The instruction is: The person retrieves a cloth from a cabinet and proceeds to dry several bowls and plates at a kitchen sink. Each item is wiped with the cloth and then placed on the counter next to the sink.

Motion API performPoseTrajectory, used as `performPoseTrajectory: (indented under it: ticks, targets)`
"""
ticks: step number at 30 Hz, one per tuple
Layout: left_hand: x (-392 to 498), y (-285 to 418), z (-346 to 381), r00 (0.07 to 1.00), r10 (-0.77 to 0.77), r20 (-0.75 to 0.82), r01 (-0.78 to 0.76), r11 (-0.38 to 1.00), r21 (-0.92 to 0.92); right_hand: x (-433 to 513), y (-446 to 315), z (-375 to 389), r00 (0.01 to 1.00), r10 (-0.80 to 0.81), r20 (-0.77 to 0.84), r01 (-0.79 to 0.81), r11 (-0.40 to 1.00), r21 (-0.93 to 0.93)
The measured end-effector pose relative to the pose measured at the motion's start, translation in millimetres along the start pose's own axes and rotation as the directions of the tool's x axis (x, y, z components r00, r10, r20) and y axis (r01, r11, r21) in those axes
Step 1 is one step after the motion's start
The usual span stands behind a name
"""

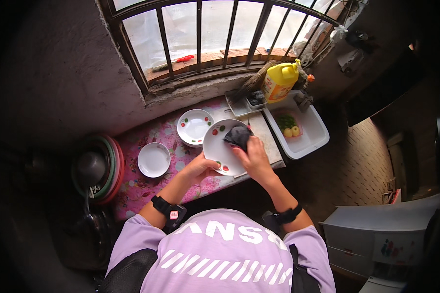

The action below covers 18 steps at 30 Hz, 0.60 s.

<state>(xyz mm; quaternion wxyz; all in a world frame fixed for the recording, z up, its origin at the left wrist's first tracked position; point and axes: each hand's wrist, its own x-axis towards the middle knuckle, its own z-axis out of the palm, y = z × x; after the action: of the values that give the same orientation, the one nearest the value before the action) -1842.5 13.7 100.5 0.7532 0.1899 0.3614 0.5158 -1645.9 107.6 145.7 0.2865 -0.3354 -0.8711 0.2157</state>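
Observation:
My left hand (pixel 201 167) grips the lower left rim of a white plate (pixel 220 148) decorated with red and green fruit motifs. A dark grey cloth (pixel 237 137) is bunched in my right hand (pixel 256 159), pressed against the plate's upper right inner face. The plate is held over the table, tilted a little. Just behind it sits a stack of similar plates (pixel 194 126). A smaller white bowl or dish (pixel 154 160) lies on the pink floral tablecloth (pixel 132 194), left of my left hand.
Right of the table stands a white sink (pixel 317 141) holding green produce (pixel 285 120) and yellowish round fruits (pixel 291 132). Behind are a yellow jug (pixel 280 81), a straw brush (pixel 252 86) and a metal tray (pixel 238 106). Nested basins (pixel 119 164) with a metal ladle (pixel 91 169) stand left.

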Motion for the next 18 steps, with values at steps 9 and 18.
performPoseTrajectory:
  ticks: [9, 18]
  targets:
    - [12.2, -48.7, 99.1, 0.992, -0.059, 0.114, 0.062, 0.998, -0.018, -26.8, 14.0, -41.2, 0.985, 0.047, 0.168, -0.133, 0.822, 0.553]
    - [25.6, -73.1, 140.2, 0.998, -0.035, 0.056, 0.028, 0.992, 0.126, -93.6, 72.1, -121.1, 0.976, 0.038, 0.213, -0.006, 0.989, -0.15]
